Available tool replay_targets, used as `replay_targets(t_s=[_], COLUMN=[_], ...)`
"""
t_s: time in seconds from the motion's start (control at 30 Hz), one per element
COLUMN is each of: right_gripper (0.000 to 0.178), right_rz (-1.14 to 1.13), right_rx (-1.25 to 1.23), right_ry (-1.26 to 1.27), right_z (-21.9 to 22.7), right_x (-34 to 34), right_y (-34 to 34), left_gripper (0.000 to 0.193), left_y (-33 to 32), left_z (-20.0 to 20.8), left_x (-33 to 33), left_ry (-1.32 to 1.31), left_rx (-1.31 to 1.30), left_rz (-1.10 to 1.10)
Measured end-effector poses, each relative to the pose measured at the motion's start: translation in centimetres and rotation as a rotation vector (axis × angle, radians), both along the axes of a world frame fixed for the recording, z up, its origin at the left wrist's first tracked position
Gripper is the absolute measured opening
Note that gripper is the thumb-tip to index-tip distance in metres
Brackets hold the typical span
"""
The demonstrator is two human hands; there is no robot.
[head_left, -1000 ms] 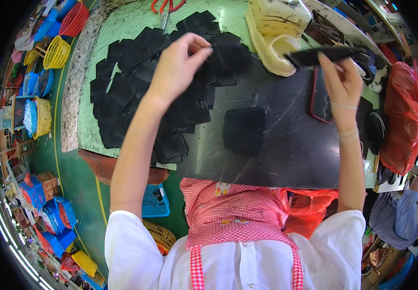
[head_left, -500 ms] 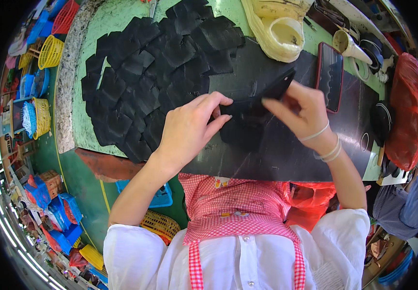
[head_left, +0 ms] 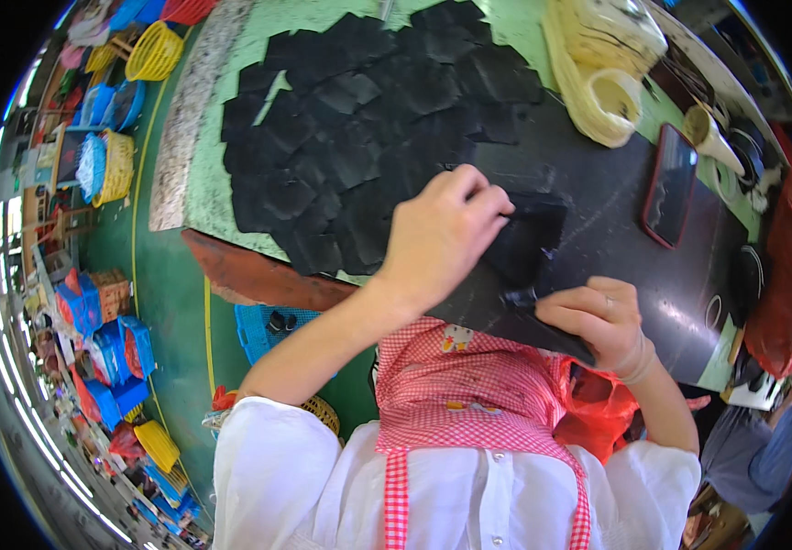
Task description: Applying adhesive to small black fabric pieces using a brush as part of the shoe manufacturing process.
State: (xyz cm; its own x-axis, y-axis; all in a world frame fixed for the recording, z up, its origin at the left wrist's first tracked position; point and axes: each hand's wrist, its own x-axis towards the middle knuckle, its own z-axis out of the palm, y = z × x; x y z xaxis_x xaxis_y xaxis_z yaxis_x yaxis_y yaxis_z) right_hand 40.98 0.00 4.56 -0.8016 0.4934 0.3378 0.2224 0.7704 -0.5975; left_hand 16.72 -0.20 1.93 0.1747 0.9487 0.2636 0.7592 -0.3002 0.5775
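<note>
A flat black leather-like piece (head_left: pixel 526 240) lies on the dark work board, close to its near edge. My left hand (head_left: pixel 446 236) is closed above its left side, thumb and fingers pinched at the far left corner. Lower right, my right hand (head_left: pixel 603 316) has its fingers curled down on a dark flap (head_left: pixel 550 332) at the board's near edge; whether this flap belongs to the same piece I cannot tell. A broad heap of similar black pieces (head_left: pixel 341 137) overlaps on the table beyond and left of my hands.
The dark board (head_left: pixel 680 302) covers the right of the green table (head_left: pixel 203 183). A red-edged phone (head_left: pixel 670 186), a yellowish plastic-wrapped roll (head_left: pixel 614 101), a cone spool (head_left: pixel 712 137) and a red plastic bag (head_left: pixel 786 275) stand to the right. Baskets (head_left: pixel 155 51) line the left.
The piece held raised between both hands is now down on the board. My right hand has moved down toward the near edge; my left hand has turned over it. The view has shifted.
</note>
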Motion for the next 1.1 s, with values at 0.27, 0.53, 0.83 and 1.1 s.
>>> replay_targets(t_s=[0.27, 0.53, 0.83, 1.1], right_gripper=[0.009, 0.01, 0.016, 0.012], right_rz=[-0.513, -0.502, -0.43, -0.601], right_rx=[-0.737, -0.302, -0.114, -0.427], right_ry=[0.474, 0.217, 0.23, 0.309], right_z=[0.7, 0.7, 0.3, 0.8], right_x=[4.9, -0.2, 0.2, 1.6], right_y=[-0.9, 2.3, 3.1, 1.6], left_gripper=[0.015, 0.03, 0.036, 0.037], left_y=[-7.8, -3.8, -6.2, -6.7], left_z=[2.2, 1.7, 2.4, 0.9], left_x=[-3.0, -6.2, -2.1, -2.2], left_ry=[-0.308, -0.028, 0.06, 0.05], left_rx=[-0.492, -0.212, -0.286, -0.185], left_rz=[0.075, 0.392, -0.097, -0.245])
